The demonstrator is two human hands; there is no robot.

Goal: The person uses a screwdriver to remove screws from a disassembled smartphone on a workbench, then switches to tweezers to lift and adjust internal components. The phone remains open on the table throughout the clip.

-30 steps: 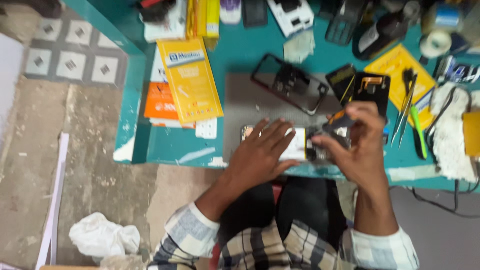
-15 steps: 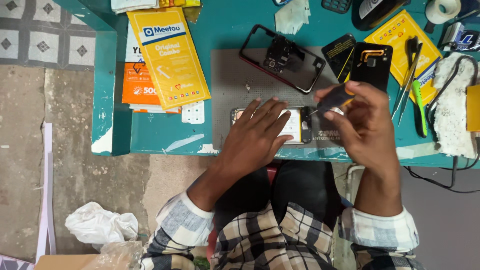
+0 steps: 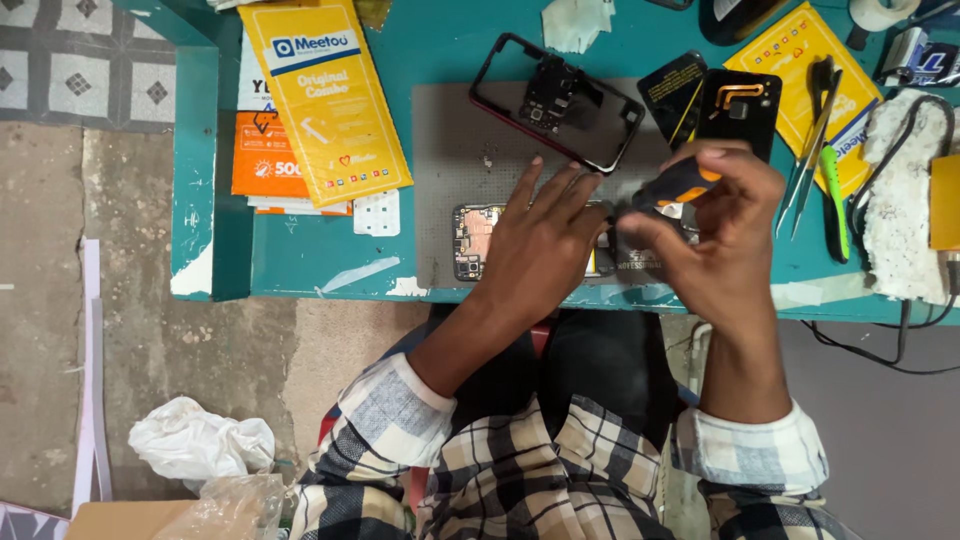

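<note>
A blue-green table (image 3: 330, 270) stands on a rough grey floor (image 3: 130, 330). A grey mat (image 3: 450, 150) lies on it. The left hand (image 3: 540, 250) lies flat, fingers spread, pressing on an open phone (image 3: 475, 240) near the table's front edge. The right hand (image 3: 725, 235) pinches a black and orange screwdriver (image 3: 675, 185) just beside it. A yellow packet (image 3: 325, 95) lies to the left. A white bag (image 3: 200, 440) sits on the floor.

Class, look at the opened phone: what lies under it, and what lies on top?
Under the opened phone lies a grey mat. The left hand presses on top, hiding its middle.
</note>
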